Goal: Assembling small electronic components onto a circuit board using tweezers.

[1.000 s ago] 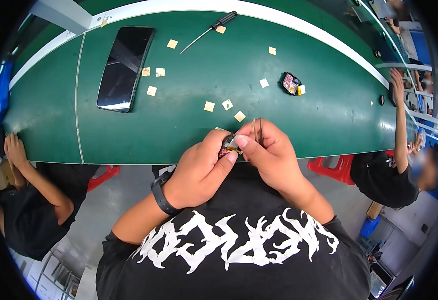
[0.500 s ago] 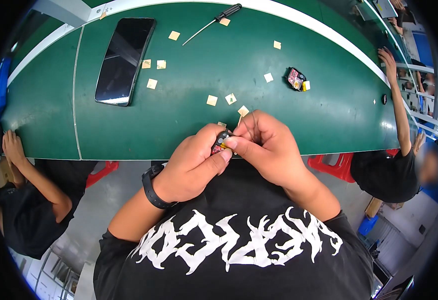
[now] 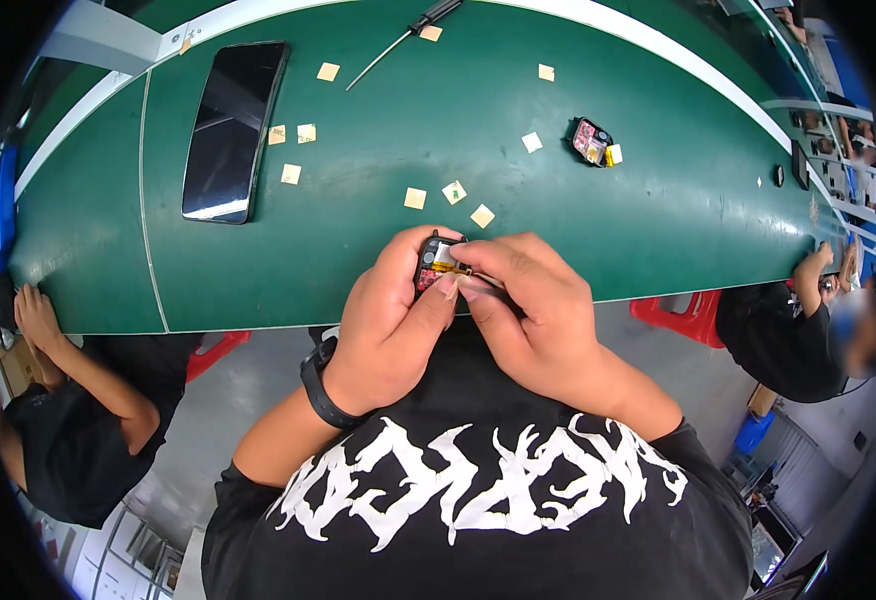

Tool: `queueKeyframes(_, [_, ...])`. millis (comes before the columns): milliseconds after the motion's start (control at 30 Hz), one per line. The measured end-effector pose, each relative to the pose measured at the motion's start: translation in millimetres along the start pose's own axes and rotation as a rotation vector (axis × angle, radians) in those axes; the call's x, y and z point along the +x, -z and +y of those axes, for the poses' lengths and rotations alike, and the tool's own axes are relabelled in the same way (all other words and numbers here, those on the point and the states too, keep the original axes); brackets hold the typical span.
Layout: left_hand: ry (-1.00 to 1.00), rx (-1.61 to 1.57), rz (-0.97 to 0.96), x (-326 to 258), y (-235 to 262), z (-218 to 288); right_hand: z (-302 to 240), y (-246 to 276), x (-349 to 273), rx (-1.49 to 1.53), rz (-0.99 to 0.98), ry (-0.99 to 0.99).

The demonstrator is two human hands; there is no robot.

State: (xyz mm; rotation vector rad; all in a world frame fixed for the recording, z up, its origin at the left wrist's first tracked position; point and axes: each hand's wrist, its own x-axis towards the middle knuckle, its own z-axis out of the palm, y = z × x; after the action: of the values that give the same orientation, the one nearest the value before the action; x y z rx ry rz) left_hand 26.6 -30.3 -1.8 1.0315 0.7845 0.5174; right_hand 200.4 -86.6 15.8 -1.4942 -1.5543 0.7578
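Near the table's front edge, my left hand (image 3: pixel 383 315) is closed around a small black device casing (image 3: pixel 428 255). Its open side faces up, showing a red circuit board, a silvery battery-like part and yellow tape. My right hand (image 3: pixel 548 315) is closed at the casing's right side, its index fingertip over the silvery part. Between that thumb and index finger lies a slim dark tool (image 3: pixel 495 291), perhaps tweezers; most of it is hidden. My left thumb covers the casing's lower right corner. Beyond my hands, a similar open casing (image 3: pixel 591 143) rests on the table.
A large black phone (image 3: pixel 235 130) lies at the left and a screwdriver (image 3: pixel 403 45) at the back. Several small cream squares (image 3: pixel 415 198) are scattered on the green table (image 3: pixel 358 150). A round black part (image 3: pixel 779 176) sits far right. Co-workers sit on both sides.
My right hand has come lower, and its index finger has moved onto the casing. More of the casing's inside shows. The right co-worker's outstretched arm has drawn back.
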Motion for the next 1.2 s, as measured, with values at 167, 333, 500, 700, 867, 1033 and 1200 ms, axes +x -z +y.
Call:
queueKeyframes(167, [-0.046, 0.055, -0.011, -2, 0, -5, 1, 0, -3, -0.002, -0.045, -0.007])
queueKeyframes(333, [-0.061, 0.061, 0.046, -2, -2, -1, 3, -1, -2, -0.012, -0.064, 0.007])
queueKeyframes(500, [-0.006, 0.026, 0.061, 0, -2, 2, 7, 5, -1, 0.114, -0.048, -0.086])
queueKeyframes(700, [0.018, 0.075, -0.009, 2, 0, 2, 13, 5, 4, 0.519, -0.029, -0.466])
queueKeyframes(867, [0.001, 0.050, 0.063, 2, -6, -2, 6, 13, 9, 0.603, -0.081, -0.571])
queueKeyframes(1033, [-0.038, 0.122, 0.037, -1, -4, -4, 2, 11, 6, 0.645, -0.070, -0.597])
queueKeyframes(1200, [-0.097, 0.221, -0.004, -3, 2, -5, 1, 13, 4, 0.579, -0.127, -0.625])
